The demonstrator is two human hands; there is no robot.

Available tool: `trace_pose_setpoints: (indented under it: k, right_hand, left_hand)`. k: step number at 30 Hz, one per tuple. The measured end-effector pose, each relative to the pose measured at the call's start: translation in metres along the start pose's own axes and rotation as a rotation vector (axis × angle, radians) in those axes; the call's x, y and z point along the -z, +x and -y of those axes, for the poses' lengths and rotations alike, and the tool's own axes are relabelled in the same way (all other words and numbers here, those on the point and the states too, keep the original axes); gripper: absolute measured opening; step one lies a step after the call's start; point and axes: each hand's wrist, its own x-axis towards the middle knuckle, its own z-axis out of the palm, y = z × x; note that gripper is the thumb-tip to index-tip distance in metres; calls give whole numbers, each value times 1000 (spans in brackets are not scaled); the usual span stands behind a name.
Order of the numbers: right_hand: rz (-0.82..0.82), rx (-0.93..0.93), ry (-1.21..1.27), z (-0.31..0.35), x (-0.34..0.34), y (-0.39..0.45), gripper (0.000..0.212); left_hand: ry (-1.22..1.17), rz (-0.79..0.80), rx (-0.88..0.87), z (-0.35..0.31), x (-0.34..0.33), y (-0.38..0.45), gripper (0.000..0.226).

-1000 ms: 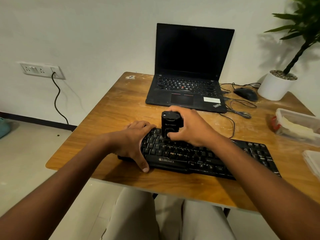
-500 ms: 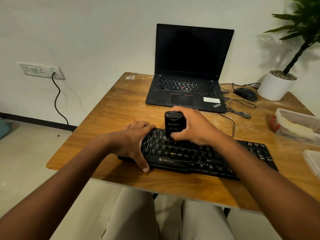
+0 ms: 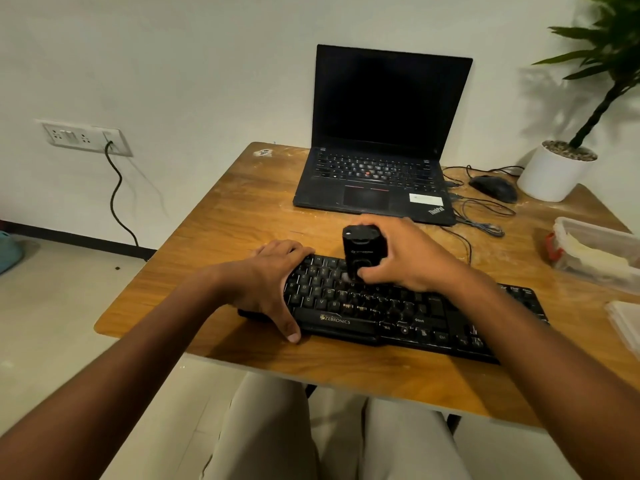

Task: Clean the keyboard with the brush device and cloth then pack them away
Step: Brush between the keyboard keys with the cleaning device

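Note:
A black Zebronics keyboard (image 3: 381,317) lies across the near part of the wooden table (image 3: 242,216). My right hand (image 3: 405,258) grips the black brush device (image 3: 360,249), which stands upright with its lower end on the upper key rows left of the middle. My left hand (image 3: 273,282) clasps the keyboard's left end, fingers over the far edge and thumb along the front edge. No cloth can be made out with certainty; a pale folded thing lies inside the clear container (image 3: 595,254) at the right.
An open black laptop (image 3: 377,181) stands at the back of the table. Beside it on the right lie a black mouse (image 3: 493,188), loose cables (image 3: 481,220) and a white plant pot (image 3: 554,171). A clear lid (image 3: 627,323) sits at the right edge.
My right hand has shifted the brush device slightly to the right along the upper key rows. My left hand has stayed on the keyboard's left end.

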Motion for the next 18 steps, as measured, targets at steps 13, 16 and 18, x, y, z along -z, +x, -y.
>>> trace_pose_setpoints:
  k: [13, 16, 18]
  right_hand:
    - [-8, 30, 41, 15, -7, -1, 55]
    - [52, 13, -43, 13, 15, -3, 52]
    - [-23, 38, 20, 17, 11, 2, 55]
  left_hand:
    - [-11, -5, 12, 0, 0, 0, 149]
    - [-13, -3, 10, 2, -1, 1, 150]
    - [-14, -6, 6, 3, -2, 0, 149]
